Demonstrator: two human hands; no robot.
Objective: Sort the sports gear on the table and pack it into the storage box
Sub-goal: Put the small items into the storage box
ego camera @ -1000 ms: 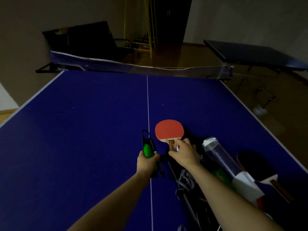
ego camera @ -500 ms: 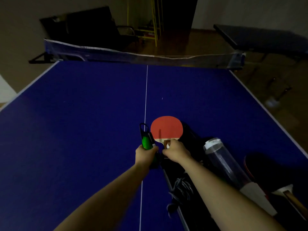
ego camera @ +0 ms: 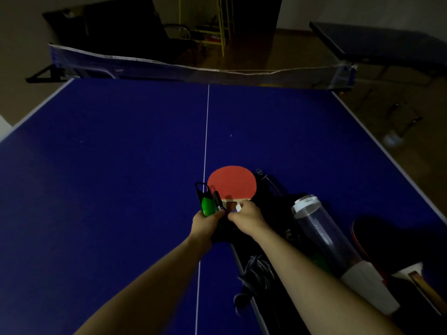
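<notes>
A red table-tennis paddle (ego camera: pixel 231 182) lies on the blue table (ego camera: pixel 96 177) with its handle toward me. My right hand (ego camera: pixel 244 220) grips that handle. Just left of it, my left hand (ego camera: pixel 205 223) holds a green and black object (ego camera: pixel 208 205) with a black loop at its top. A dark open bag or box (ego camera: pixel 271 238) lies under and right of my hands; its inside is too dark to read. A clear tube with a white cap (ego camera: pixel 321 233) lies on its right part. A second, black paddle (ego camera: pixel 387 240) lies at the right.
The net (ego camera: pixel 193 68) spans the table's far end. A white centre line (ego camera: pixel 205 131) runs down the table. Dark cords (ego camera: pixel 256 269) lie in the bag beside my right forearm. Chairs, a yellow rack (ego camera: pixel 222 25) and another table (ego camera: pixel 377 44) stand beyond the net.
My hands have come closer together at the red paddle's handle. The view has shifted slightly; the paddle and the green object have hardly moved.
</notes>
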